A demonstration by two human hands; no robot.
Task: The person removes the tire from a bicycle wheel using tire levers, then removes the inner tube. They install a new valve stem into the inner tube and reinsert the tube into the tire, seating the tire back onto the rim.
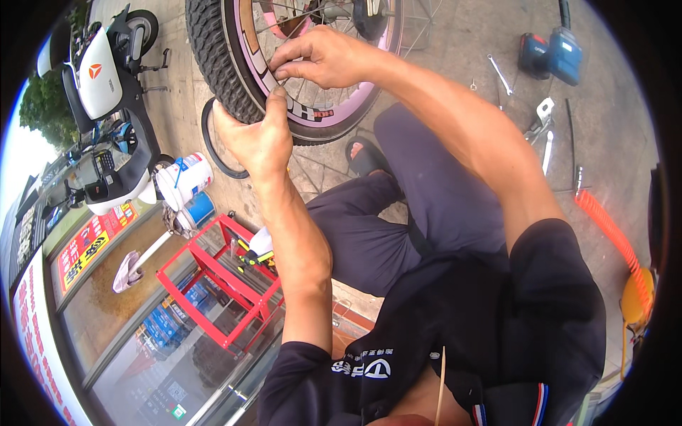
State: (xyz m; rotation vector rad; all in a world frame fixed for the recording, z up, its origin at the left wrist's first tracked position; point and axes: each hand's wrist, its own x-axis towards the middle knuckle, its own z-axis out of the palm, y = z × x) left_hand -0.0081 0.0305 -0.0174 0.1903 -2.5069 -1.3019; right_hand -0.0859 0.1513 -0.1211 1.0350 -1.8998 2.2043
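A bicycle wheel with a knobby black tyre (217, 60) and a pink rim (361, 103) stands upright in front of me, at the top of the head view. My left hand (259, 145) is closed round the lower left of the tyre, its thumb pressed up against the rim. Just above that thumb, my right hand (323, 57) reaches in over the spokes. Its thumb and fingers pinch together at the rim's inner edge; whatever lies between the fingertips is too small to make out.
On the paving at right lie a wrench (500, 74), a blue cordless power tool (565, 57) and several hand tools. A red coiled hose (611, 227) hangs at far right. Leftward are a red metal frame (206, 284), a white bucket (190, 177), a black rubber loop (207, 138) and a scooter (99, 78).
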